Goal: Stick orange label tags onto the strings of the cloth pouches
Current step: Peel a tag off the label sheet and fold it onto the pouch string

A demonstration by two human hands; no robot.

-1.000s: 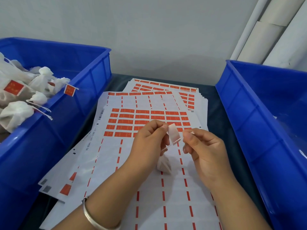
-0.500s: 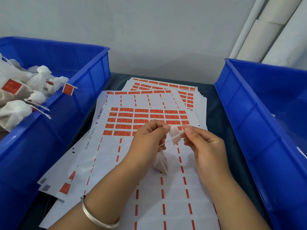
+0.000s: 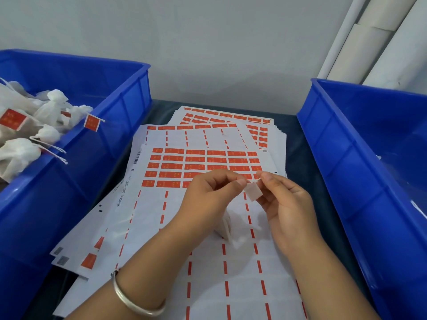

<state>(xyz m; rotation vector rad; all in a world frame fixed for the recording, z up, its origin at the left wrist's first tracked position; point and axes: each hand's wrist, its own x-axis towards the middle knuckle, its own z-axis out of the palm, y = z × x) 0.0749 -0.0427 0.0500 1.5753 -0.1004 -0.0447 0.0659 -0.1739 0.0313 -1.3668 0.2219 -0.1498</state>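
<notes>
Both hands meet over the label sheets [image 3: 208,227] mid-surface: the left hand [image 3: 208,199] and right hand [image 3: 286,202] pinch a label tag [image 3: 253,192] between them. A white cloth pouch [image 3: 227,225] dangles beneath the left hand. Tagged pouches [image 3: 27,125] fill the left blue bin [image 3: 129,93].

Worn on the head, looking forward and down, close over label sheets [image 3: 208,227] between two blue bins [image 3: 111,144].

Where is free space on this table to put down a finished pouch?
The right blue bin looks mostly bare inside. A dark table strip lies free between it and the label sheets. The left blue bin is crowded with pouches, and both hands work over the sheets.
</notes>
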